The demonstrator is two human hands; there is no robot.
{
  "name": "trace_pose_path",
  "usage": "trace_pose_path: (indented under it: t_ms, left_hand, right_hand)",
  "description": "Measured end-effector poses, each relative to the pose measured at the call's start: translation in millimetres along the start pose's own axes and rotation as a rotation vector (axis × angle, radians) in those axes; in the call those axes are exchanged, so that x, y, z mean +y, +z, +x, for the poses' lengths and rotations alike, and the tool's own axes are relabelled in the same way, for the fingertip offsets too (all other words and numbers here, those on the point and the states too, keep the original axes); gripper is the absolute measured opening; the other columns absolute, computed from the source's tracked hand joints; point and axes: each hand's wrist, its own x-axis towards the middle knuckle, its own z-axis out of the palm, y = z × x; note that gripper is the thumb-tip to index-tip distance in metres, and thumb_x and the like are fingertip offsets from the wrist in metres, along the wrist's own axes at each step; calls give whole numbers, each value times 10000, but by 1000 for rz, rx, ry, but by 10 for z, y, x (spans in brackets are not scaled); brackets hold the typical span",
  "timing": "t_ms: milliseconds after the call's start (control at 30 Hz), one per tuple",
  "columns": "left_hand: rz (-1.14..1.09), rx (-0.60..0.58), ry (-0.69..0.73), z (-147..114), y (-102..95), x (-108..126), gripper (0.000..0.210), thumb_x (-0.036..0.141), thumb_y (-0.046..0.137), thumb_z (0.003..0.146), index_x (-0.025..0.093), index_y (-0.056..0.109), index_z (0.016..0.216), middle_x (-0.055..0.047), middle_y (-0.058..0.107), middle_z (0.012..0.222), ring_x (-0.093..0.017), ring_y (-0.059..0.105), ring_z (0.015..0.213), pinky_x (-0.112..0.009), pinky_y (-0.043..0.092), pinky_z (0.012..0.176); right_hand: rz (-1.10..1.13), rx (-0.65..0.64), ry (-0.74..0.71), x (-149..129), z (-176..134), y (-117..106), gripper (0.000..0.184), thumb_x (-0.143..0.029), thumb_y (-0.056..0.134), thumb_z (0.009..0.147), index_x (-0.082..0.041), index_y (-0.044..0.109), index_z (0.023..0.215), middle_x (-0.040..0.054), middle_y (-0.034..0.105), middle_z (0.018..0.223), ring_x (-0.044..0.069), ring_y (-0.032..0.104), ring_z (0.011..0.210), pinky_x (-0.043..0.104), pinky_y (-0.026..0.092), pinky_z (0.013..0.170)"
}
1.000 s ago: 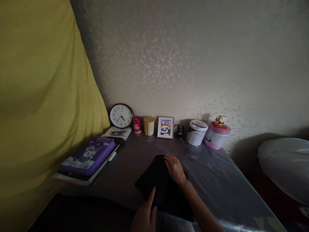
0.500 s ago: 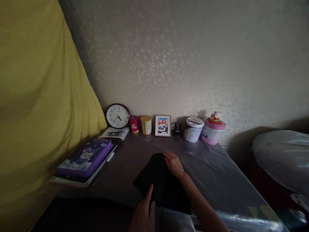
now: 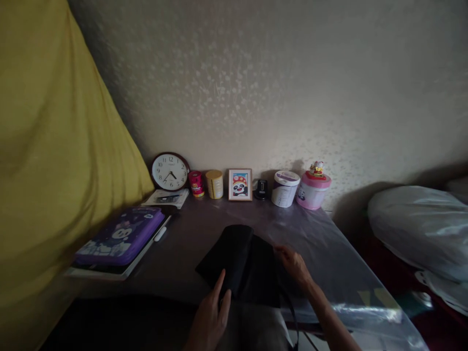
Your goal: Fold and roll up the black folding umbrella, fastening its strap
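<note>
Near the front edge of the tabletop [image 3: 314,243], the folded black cloth [image 3: 232,251] is apparently steadied by the loosely spread left hand [image 3: 210,314], its right corner met by the curled right hand [image 3: 297,267], whose hold cannot be told.

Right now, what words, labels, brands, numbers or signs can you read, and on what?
"12", "10", "9", "6", "3", "2": clock; other numerals fainter.
Clock's small lettering: unreadable.
Red can, yellow tin, white tub, purple case: any lettering too blurred.
Framed picture: corner mark too small.
Black item: no text visible.
</note>
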Motion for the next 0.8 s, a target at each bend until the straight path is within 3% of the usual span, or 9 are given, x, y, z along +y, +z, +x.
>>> trace_pose_path:
  t_ms: [200,367,600,800]
  left_hand:
    - [-6,64,-26,17,44,-55,543,394,376,882,192,303,1381,-85,510,1308,-195,481,1196,-326,389,981]
    - [27,83,-97,17,55,-31,506,382,368,887,230,335,1368,-46,671,1084,-189,604,1041,-305,459,890]
    - [12,72,-138,0,45,50,535,422,357,889,211,314,1379,-28,718,790,-175,678,766,-278,501,746]
    - [1,52,-160,-2,40,60,547,427,338,892,193,299,1385,-12,698,673,-160,667,642,-257,499,689]
  right_hand:
    - [125,22,-25,-175,-77,-10,286,-256,405,816,-202,639,971,67,689,906,194,650,803,314,498,737]
    - [233,31,-146,-316,-94,-39,271,-222,395,834,-209,630,967,72,650,1040,191,614,961,339,479,845]
    - [269,-127,-313,-442,-188,-57,459,-10,355,700,-233,613,1008,64,572,1202,176,581,1050,372,459,900]
    - [224,-197,-367,-596,-203,-89,522,31,358,640,-228,605,1020,68,524,1259,182,542,1103,376,443,912]
